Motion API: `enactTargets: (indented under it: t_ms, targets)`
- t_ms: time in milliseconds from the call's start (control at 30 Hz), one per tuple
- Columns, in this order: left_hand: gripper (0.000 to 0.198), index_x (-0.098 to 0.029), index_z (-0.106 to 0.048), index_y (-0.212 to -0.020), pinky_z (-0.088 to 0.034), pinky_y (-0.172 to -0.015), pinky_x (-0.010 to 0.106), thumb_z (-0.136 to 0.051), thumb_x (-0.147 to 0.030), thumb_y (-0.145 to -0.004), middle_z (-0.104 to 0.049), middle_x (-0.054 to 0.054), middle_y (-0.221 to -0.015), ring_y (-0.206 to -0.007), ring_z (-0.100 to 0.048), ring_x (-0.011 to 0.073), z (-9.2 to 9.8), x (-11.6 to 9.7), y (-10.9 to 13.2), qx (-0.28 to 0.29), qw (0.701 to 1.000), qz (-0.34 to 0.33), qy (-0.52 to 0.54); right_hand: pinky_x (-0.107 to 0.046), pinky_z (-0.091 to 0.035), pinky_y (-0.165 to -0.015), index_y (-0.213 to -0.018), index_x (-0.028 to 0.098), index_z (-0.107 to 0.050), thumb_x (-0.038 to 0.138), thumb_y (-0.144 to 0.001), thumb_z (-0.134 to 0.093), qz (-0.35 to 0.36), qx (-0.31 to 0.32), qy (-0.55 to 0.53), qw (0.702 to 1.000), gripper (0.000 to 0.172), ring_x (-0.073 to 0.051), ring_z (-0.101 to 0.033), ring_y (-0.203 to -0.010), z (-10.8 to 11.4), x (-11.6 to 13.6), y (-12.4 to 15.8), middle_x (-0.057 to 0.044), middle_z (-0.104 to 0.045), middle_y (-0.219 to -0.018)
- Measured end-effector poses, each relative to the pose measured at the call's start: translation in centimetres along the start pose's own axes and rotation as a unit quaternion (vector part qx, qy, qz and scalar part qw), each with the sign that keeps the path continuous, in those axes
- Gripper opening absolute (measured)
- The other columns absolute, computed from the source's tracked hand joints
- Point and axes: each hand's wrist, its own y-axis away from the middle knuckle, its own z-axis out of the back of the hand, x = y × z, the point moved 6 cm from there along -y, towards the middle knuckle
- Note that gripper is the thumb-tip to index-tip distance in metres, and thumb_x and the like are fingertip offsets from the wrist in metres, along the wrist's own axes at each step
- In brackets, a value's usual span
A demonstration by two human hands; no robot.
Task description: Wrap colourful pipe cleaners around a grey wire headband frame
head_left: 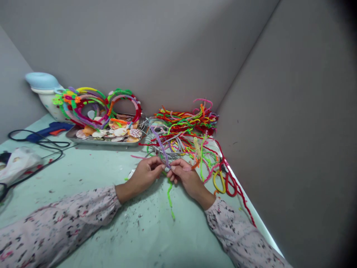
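Note:
Both hands meet over the middle of the table, pinching a purple pipe cleaner (161, 143) whose free end slants up and to the left. My left hand (147, 174) has its thumb and forefinger closed on the lower part. Close beside it, my right hand (187, 177) is closed on the same pipe cleaner near its low end. A green pipe cleaner (169, 197) hangs or lies just below the fingers; whether it is joined to the purple one I cannot tell. Behind the hands lies a tangle of grey wires (178, 146) mixed with coloured pipe cleaners.
A metal tray (111, 144) of seashells carries several fuzzy coloured hoops (124, 96). Left of it are a blue glue gun (47, 132) with a black cord and a white container (50, 96) with a blue lid. Scissors (223, 181) lie at right, below piled pipe cleaners (189, 119).

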Motion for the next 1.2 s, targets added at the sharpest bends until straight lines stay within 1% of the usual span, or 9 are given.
enactTargets:
  t_ms: [233, 433, 600, 800, 967, 1200]
  targets:
    - [0.017, -0.015, -0.058, -0.070, -0.035, -0.049, 0.022, -0.056, -0.027, -0.082, -0.054, -0.002, -0.056, -0.050, -0.045, 0.0084, 0.0, 0.4, -0.1, 0.000, 1.000, 0.015, 0.007, -0.022, -0.041, -0.049, -0.091, 0.018, -0.057, 0.032, -0.080, -0.058, 0.003, -0.008, 0.019, 1.000, 0.018, -0.011, -0.057, -0.057, 0.0, -0.2, 0.0, -0.001, -0.066, -0.069]
    - [0.015, -0.015, -0.058, -0.071, -0.033, -0.047, 0.022, -0.056, -0.026, -0.081, -0.053, -0.003, -0.052, -0.046, -0.044, 0.0078, 0.0, 0.4, 0.0, -0.001, 0.999, 0.028, 0.024, -0.022, -0.041, -0.050, -0.090, 0.018, -0.057, 0.031, -0.080, -0.058, -0.001, -0.018, 0.028, 0.999, 0.017, -0.011, -0.057, -0.057, -0.2, -0.2, 0.0, 0.000, -0.066, -0.068]
    - [0.011, -0.014, -0.060, -0.073, -0.035, -0.048, 0.021, -0.056, -0.023, -0.078, -0.057, -0.002, -0.057, -0.048, -0.046, 0.0085, 0.1, 0.8, -0.1, -0.006, 0.999, 0.036, 0.020, -0.023, -0.041, -0.049, -0.089, 0.019, -0.057, 0.032, -0.080, -0.059, 0.000, -0.022, 0.039, 0.999, 0.017, -0.011, -0.057, -0.056, -0.2, -0.1, 0.1, 0.000, -0.066, -0.067]
    - [0.011, -0.014, -0.060, -0.072, -0.036, -0.049, 0.021, -0.056, -0.022, -0.078, -0.057, -0.001, -0.058, -0.050, -0.048, 0.0092, 0.1, 1.2, -0.2, -0.010, 0.999, 0.036, 0.016, -0.022, -0.041, -0.050, -0.091, 0.018, -0.056, 0.031, -0.080, -0.057, 0.001, -0.020, 0.047, 0.999, 0.017, -0.011, -0.057, -0.057, -0.2, -0.3, 0.1, 0.000, -0.066, -0.068]
    - [0.012, -0.014, -0.061, -0.077, -0.037, -0.049, 0.021, -0.056, -0.024, -0.080, -0.057, -0.002, -0.060, -0.050, -0.047, 0.0085, -0.2, 0.9, -0.3, 0.006, 0.999, 0.030, 0.035, -0.022, -0.040, -0.049, -0.090, 0.017, -0.056, 0.032, -0.079, -0.058, -0.006, -0.016, 0.021, 1.000, 0.018, -0.011, -0.056, -0.056, -0.2, -0.2, 0.0, 0.000, -0.066, -0.068]
    - [0.014, -0.014, -0.060, -0.077, -0.036, -0.050, 0.022, -0.058, -0.027, -0.081, -0.056, -0.001, -0.060, -0.051, -0.046, 0.0088, -0.2, 0.8, -0.3, 0.002, 0.998, 0.023, 0.052, -0.022, -0.040, -0.049, -0.091, 0.018, -0.057, 0.030, -0.081, -0.059, 0.000, -0.009, 0.003, 1.000, 0.016, -0.011, -0.057, -0.057, 0.0, -0.4, -0.2, 0.000, -0.067, -0.069]
